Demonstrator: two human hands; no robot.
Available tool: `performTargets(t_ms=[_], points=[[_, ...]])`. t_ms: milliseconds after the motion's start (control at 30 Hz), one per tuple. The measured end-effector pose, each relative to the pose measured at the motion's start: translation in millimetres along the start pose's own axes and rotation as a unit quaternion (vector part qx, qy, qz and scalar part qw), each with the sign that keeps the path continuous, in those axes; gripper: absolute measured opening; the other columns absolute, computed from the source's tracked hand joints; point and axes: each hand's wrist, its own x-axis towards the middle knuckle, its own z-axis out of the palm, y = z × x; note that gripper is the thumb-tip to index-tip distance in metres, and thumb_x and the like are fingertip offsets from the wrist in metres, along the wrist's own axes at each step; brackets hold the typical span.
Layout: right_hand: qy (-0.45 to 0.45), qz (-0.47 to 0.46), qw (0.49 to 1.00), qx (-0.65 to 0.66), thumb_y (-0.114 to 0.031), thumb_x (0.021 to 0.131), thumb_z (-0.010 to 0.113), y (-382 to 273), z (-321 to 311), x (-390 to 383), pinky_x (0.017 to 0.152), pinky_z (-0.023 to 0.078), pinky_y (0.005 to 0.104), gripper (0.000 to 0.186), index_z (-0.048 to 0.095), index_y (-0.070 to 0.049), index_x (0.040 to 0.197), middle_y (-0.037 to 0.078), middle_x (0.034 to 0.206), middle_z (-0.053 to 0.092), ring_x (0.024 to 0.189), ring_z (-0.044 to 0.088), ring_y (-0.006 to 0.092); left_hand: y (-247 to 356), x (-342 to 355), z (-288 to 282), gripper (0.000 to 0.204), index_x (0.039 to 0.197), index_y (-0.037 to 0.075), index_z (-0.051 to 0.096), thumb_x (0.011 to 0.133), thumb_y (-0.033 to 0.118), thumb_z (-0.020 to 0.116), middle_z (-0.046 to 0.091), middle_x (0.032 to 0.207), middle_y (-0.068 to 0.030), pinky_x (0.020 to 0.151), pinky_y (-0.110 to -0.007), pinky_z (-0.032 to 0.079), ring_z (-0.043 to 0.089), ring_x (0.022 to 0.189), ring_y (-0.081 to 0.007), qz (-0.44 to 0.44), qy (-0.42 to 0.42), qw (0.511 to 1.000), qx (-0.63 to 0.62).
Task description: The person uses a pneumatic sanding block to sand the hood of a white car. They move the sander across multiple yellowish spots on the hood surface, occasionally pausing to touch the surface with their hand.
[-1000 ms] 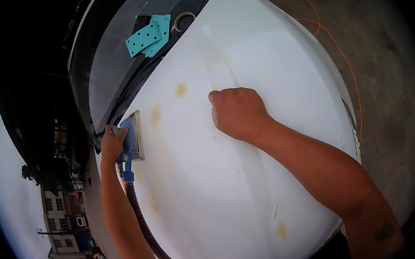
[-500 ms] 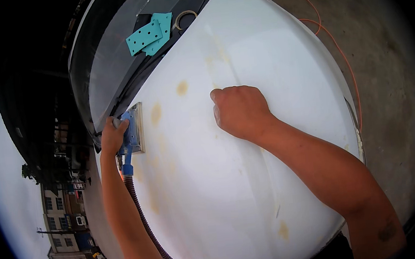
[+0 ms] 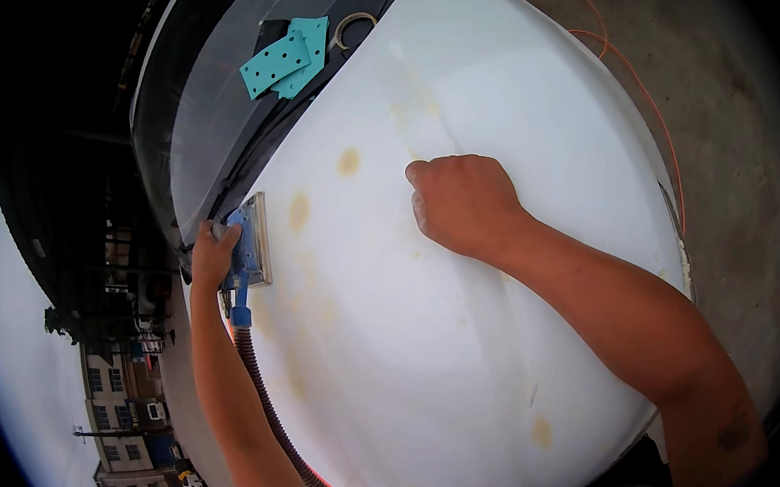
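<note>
Curved white bodywork (image 3: 400, 363) fills most of my view, with yellowish patches (image 3: 349, 162) scattered over it and a windshield (image 3: 205, 139) along its upper left edge. At the far left I can see buildings (image 3: 130, 456) under a pale sky. My left hand (image 3: 214, 253) is clamped on a blue sander (image 3: 246, 247), which sits at the left edge of the white panel, near the windshield's base; its ribbed hose (image 3: 259, 394) runs down beside the forearm. My right hand (image 3: 466, 202) is curled into a fist over the middle of the panel; I cannot tell whether it touches. Two overlapping teal perforated sheets (image 3: 277, 65) lie by the windshield, just beside a tape roll (image 3: 340, 34). On the right, an orange line (image 3: 652, 102) crosses the ground (image 3: 731, 167).
</note>
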Motion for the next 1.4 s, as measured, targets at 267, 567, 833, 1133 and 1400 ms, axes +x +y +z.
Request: performTargets(t_ms=[267, 567, 833, 1133, 1400], points=[[-0.008, -0.027, 0.999, 0.017, -0.015, 0.093, 0.064, -12.0, 7.8, -2.6, 0.058, 0.052, 0.0447, 0.015, 0.061, -0.005, 0.082, 0.011, 0.07, 0.065, 0.063, 0.065, 0.0308, -120.9, 27.8, -6.6, 0.087, 0.142, -0.012, 0.053, 0.086, 0.049, 0.076, 0.066, 0.132, -0.034, 0.106, -0.046, 0.048, 0.065, 0.125, -0.0441, -0.06, 0.013, 0.997, -0.051], [0.004, -0.017, 1.0, 0.004, -0.013, 0.092, 0.062, -11.5, -8.6, -13.7, 0.057, 0.051, 0.0445, 0.013, 0.06, -0.006, 0.081, 0.012, 0.069, 0.065, 0.063, 0.064, 0.0301, -52.8, 22.5, -3.4, 0.088, 0.143, -0.011, 0.053, 0.086, 0.054, 0.074, 0.065, 0.13, -0.0358, 0.105, -0.046, 0.049, 0.064, 0.125, -0.0466, -0.032, 0.035, 0.999, -0.018], [0.01, -0.024, 1.0, 0.008, -0.007, 0.087, 0.06, -7.3, 1.5, -0.6, 0.053, 0.051, 0.0422, 0.008, 0.061, -0.006, 0.079, 0.011, 0.069, 0.065, 0.062, 0.065, 0.0285, -49.8, 17.4, 7.1, 0.086, 0.141, -0.008, 0.055, 0.086, 0.054, 0.074, 0.065, 0.131, -0.0363, 0.105, -0.047, 0.049, 0.063, 0.125, -0.0479, -0.017, 0.028, 0.999, 0.011], [0.008, -0.035, 0.999, 0.017, -0.006, 0.085, 0.06, -15.9, -1.5, -10.9, 0.054, 0.051, 0.043, 0.008, 0.061, -0.006, 0.077, 0.011, 0.068, 0.065, 0.061, 0.065, 0.0286, -64.9, 21.0, -16.2, 0.086, 0.142, -0.01, 0.054, 0.086, 0.052, 0.074, 0.066, 0.129, -0.0348, 0.105, -0.046, 0.049, 0.065, 0.124, -0.0462, -0.061, 0.052, 0.997, 0.005], [0.006, -0.001, 1.0, -0.003, -0.013, 0.091, 0.062, -6.6, 1.3, -2.4, 0.058, 0.052, 0.0441, 0.014, 0.061, -0.005, 0.08, 0.013, 0.069, 0.065, 0.063, 0.065, 0.0306, -50.6, -7.3, 3.9, 0.083, 0.137, -0.009, 0.056, 0.086, 0.054, 0.074, 0.067, 0.127, -0.0348, 0.103, -0.049, 0.049, 0.064, 0.123, -0.0479, -0.019, 0.03, 0.999, -0.015]])
